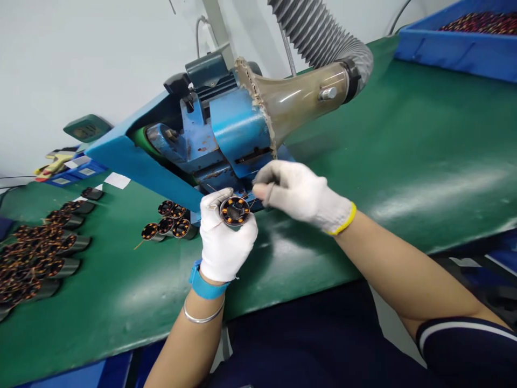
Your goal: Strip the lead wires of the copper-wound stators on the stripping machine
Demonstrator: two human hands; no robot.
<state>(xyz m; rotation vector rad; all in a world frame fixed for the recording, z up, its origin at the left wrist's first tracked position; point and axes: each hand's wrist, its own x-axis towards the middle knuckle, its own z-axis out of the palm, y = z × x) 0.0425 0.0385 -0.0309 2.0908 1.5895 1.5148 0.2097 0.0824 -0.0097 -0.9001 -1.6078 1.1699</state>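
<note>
One wire-wound core (235,218) clamped in the left hand (224,240), coil face up, just in front of the blue machine (238,121) on the green bench (121,302). Right hand (297,188) just beside it, thumb and fingertips drawn in near thin loose wires (253,203); cannot tell whether gripping any. Best, probably, to keep the core steady by its outer wall, handle the wires gently and singly, and mind fingertips so close to the machine. By count: one core held; five other cores (166,225) grouped near the machine; a crowd of cores (34,250) farther left, overlapping too much to number; one grey hose (323,35); one large blue bin (456,51) at right, cut off by the frame.
</note>
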